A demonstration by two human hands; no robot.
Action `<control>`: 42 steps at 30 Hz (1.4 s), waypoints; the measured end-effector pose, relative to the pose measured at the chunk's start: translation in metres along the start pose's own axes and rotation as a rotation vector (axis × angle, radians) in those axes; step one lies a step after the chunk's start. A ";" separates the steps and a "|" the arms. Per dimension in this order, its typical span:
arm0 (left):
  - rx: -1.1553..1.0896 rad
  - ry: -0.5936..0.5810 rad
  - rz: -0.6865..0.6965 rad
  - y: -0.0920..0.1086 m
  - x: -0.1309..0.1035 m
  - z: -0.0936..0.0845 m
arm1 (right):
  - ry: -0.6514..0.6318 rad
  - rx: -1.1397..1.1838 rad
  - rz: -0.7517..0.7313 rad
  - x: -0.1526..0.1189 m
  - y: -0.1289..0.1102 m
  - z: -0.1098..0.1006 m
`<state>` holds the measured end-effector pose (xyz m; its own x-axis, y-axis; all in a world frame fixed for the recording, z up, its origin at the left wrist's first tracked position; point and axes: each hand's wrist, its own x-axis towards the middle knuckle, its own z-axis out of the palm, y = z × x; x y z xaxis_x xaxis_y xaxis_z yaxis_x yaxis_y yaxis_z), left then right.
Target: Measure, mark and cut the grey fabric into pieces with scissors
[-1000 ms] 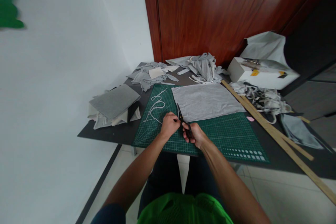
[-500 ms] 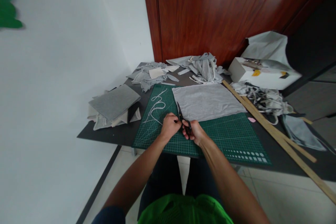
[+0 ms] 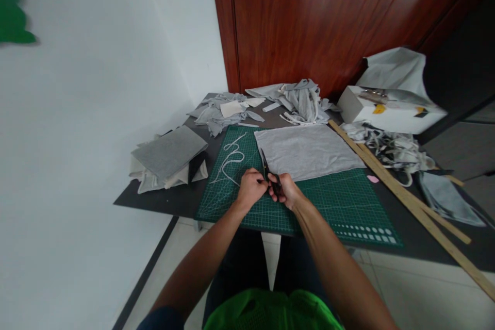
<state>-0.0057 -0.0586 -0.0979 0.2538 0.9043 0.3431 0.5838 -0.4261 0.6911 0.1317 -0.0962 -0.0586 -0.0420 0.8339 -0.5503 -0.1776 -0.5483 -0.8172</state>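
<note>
Black-handled scissors (image 3: pixel 275 183) are in my right hand (image 3: pixel 286 191), its fingers wrapped around the handles. Their dark blades point away from me, beside the near left corner of a light grey cloth (image 3: pixel 309 149) that lies flat. Just left of the scissors, my left hand (image 3: pixel 252 186) is closed in a pinch; what is between its fingers is too small to make out. A thin white cord (image 3: pixel 233 157) lies in loose curves on the green cutting mat (image 3: pixel 328 203), and one end of it runs up to my left hand.
Folded grey fabric (image 3: pixel 170 150) is stacked at the left. Grey scraps (image 3: pixel 218 113) and another scrap heap (image 3: pixel 303 98) lie along the back. Long wooden rulers (image 3: pixel 402 193) cross the right side, near tangled strips (image 3: pixel 386 144) and a white box (image 3: pixel 386 108).
The view has shifted very slightly. Both hands stay in nearly the same place, with the scissors still in my right hand.
</note>
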 end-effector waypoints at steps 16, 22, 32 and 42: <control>0.238 -0.055 -0.066 -0.027 0.090 -0.012 | 0.023 -0.002 0.025 0.004 -0.003 0.001; 0.323 -0.028 0.063 -0.042 0.088 0.002 | 0.003 -0.022 0.037 0.013 -0.010 0.003; 0.365 -0.065 0.130 -0.042 0.082 0.002 | 0.045 -0.067 -0.003 0.022 -0.010 0.003; 0.350 -0.066 0.127 -0.041 0.081 0.000 | 0.025 -0.070 -0.007 0.030 -0.022 0.005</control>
<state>-0.0086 0.0319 -0.0986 0.3836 0.8493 0.3626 0.7696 -0.5111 0.3828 0.1295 -0.0585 -0.0561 -0.0161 0.8363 -0.5481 -0.1082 -0.5464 -0.8305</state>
